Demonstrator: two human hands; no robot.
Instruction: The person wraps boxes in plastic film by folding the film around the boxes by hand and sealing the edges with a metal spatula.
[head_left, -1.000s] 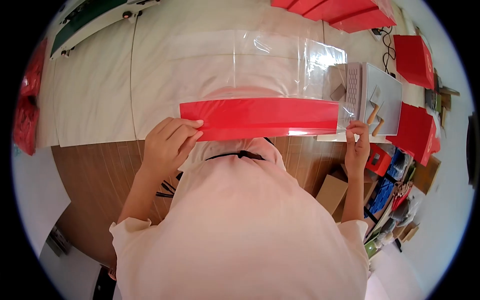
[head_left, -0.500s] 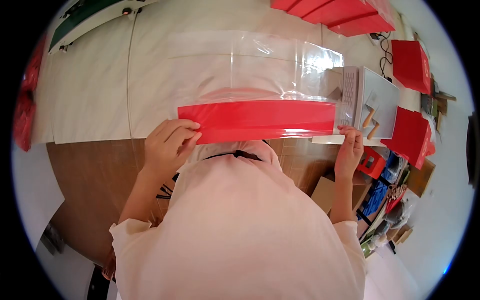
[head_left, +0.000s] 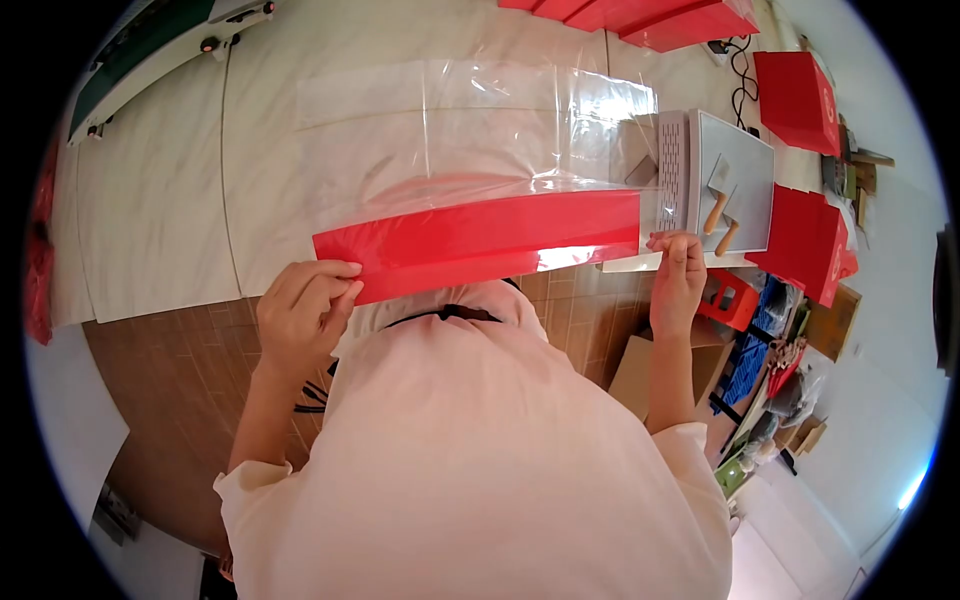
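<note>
Red strip, one, pinched in left fingers; wooden-handled tools, two.

A small packing workshop, it seems
Clear plastic film covers part of a marble-patterned worktable; red packaging, wooden-handled scrapers and a green-and-white machine sit around it.

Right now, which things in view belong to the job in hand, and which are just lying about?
Likely job: long flat red strip, clear plastic sheet.
Likely lying about: wooden-handled metal tools, thin black cable, brown cardboard box.
</note>
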